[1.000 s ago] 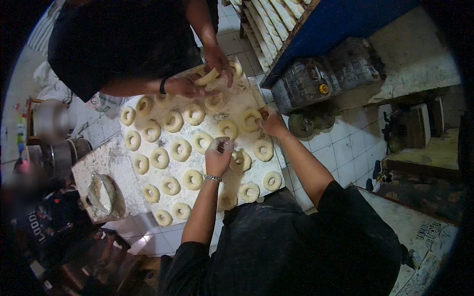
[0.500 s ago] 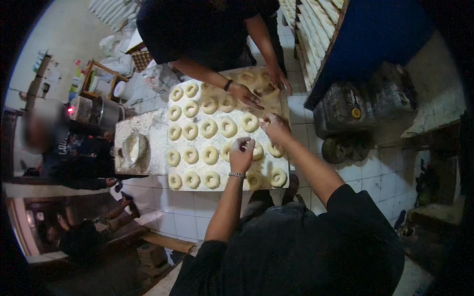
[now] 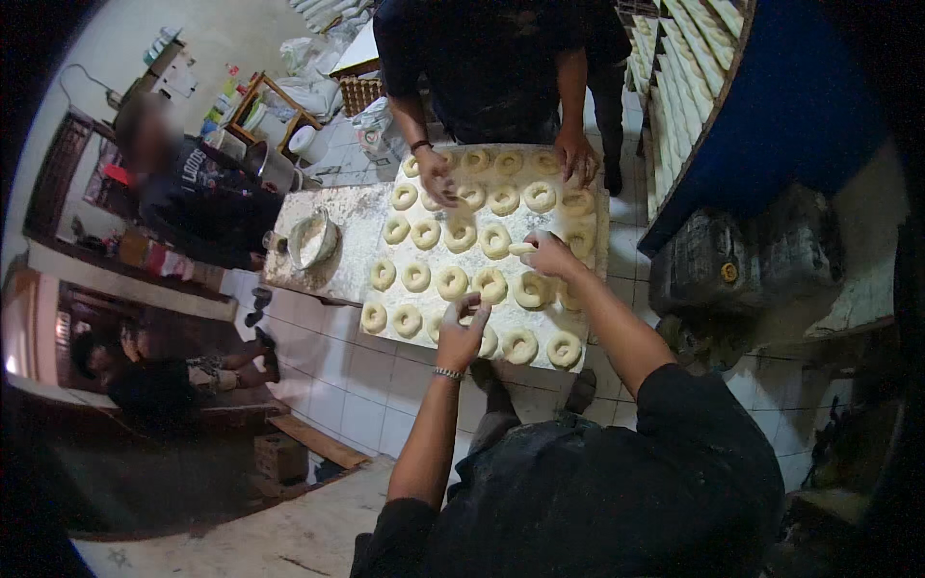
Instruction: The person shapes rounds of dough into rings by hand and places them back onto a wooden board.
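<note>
Rows of pale ring-shaped dough pieces (image 3: 452,282) lie on a floured board (image 3: 385,334) in front of me. My right hand (image 3: 552,254) is over the right-middle part of the board, its fingers closed on a dough ring (image 3: 521,249) seen nearly edge-on. Closer to me, my left hand (image 3: 462,333) hovers over the front rows, thumb and fingers apart with nothing visible between them. It hides part of the rings beneath it.
Across the board, a co-worker's hands (image 3: 577,157) are over the far rows. A metal bowl of flour (image 3: 313,240) stands on the floury surface to the left. Dark jerrycans (image 3: 701,260) sit at right, below a rack of loaded trays (image 3: 689,82). Another person (image 3: 207,193) stands at left.
The view has shifted, so the board appears turned and more of its far rows show. My right hand now has a dough ring raised in its fingers. The co-worker's hands have moved apart.
</note>
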